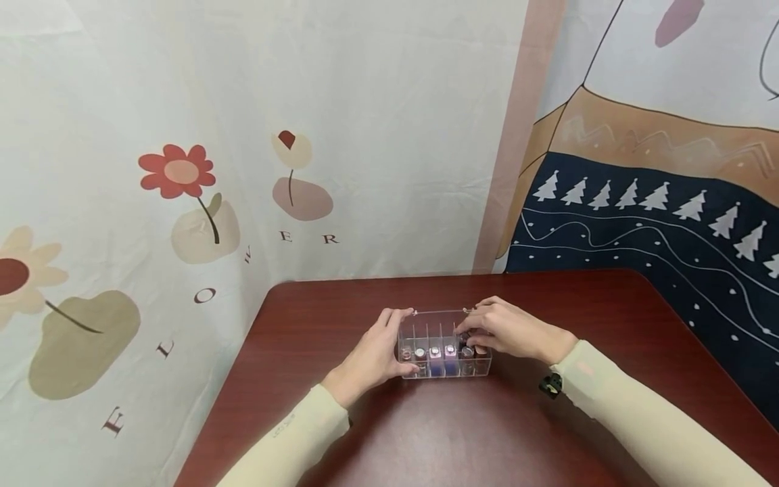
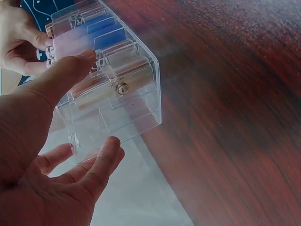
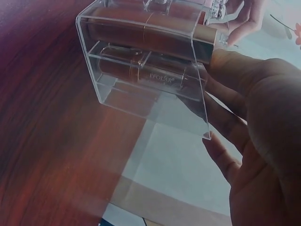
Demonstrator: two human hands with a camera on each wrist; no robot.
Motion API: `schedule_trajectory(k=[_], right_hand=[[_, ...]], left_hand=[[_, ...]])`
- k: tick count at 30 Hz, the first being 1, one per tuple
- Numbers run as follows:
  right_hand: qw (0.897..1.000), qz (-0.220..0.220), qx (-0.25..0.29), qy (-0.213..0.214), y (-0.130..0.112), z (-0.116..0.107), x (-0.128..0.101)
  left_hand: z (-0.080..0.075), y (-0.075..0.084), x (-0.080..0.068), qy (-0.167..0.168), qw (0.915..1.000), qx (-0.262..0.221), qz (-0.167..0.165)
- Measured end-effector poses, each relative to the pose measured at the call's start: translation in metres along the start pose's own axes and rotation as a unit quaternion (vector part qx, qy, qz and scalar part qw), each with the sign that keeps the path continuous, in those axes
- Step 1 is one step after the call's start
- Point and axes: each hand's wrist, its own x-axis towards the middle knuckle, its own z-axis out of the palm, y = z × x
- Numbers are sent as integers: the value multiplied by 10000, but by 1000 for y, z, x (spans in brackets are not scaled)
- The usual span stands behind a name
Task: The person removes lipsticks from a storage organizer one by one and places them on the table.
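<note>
A clear plastic organizer (image 1: 445, 352) with upright dividers sits on the dark red-brown table (image 1: 462, 433), in the middle of the head view, with a row of lipstick tubes (image 1: 435, 352) standing in its front compartments. The left hand (image 1: 372, 355) lies at the box's 9 o'clock end: its thumb (image 2: 56, 80) rests along the top edge while the fingers (image 2: 101, 162) are pressed, fairly straight, against the end wall, so the hand cups the box rather than closing around it. The right hand (image 1: 508, 329) lies at the box's 3 o'clock end, reaching over the top from about 2 o'clock; its fingertips curl down over the rightmost compartments, near the dark tube caps there, but whether they pinch a tube or only touch the rim cannot be told. In the right wrist view the organizer (image 3: 146, 56) fills the upper part of the picture, at 11 o'clock from the right hand (image 3: 256, 155), and two brownish tubes (image 3: 141, 70) show through its wall. Behind the table hangs a pale cloth (image 1: 243, 135) printed with flowers, and at 2 o'clock from the box a dark blue cloth (image 1: 657, 223) with white trees.
</note>
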Motion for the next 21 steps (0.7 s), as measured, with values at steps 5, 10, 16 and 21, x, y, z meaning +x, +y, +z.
schedule_trajectory(k=[5, 10, 16, 21], right_hand=[[9998, 154, 125, 10, 0, 5, 1], [9995, 251, 200, 74, 0, 8, -1], [9990, 316, 220, 216, 0, 10, -4], [9982, 458, 183, 337, -2, 10, -6]], left_hand=[[1, -1, -1, -5, 10000, 32, -16], [3, -2, -2, -18, 10000, 19, -34], [4, -3, -2, 15, 10000, 18, -34], [4, -2, -1, 29, 10000, -33, -36]])
